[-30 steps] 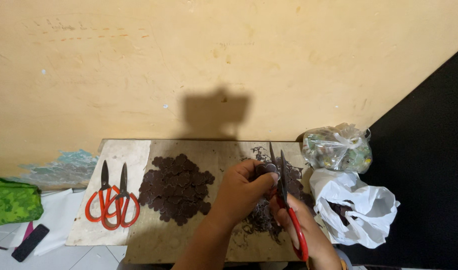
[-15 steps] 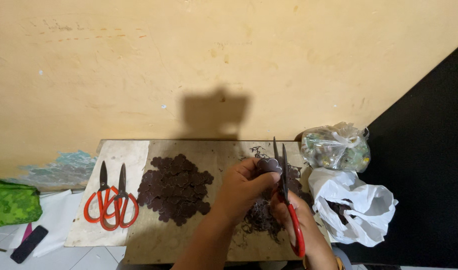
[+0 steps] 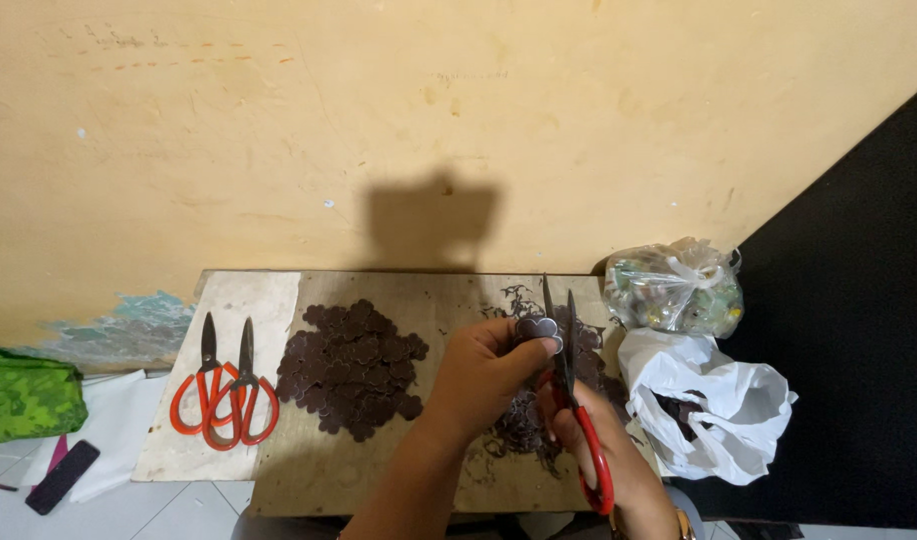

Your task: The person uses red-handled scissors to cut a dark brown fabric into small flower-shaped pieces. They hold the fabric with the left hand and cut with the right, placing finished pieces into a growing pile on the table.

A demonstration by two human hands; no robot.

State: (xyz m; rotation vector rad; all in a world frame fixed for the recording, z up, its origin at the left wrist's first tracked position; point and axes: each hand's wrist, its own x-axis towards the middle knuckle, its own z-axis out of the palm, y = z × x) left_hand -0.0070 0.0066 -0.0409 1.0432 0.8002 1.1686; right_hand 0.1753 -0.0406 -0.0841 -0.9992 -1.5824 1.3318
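Where hands (image 3: 539, 385) overlap, scrap pile (image 3: 539, 420) half hidden.

Two spare red-handled scissors (image 3: 224, 392) lie side by side at the bench's (image 3: 309, 470) left end, blades toward the far edge. Just off the right edge sits a knotted clear bag (image 3: 674, 287) of small mixed bits, and nearer, an open white bag (image 3: 719, 405) with dark scraps inside. Left of the bench lie a green cloth (image 3: 24, 395), white paper (image 3: 114, 415) and a small black bar (image 3: 62, 476). A yellow wall (image 3: 379, 120) rises behind.
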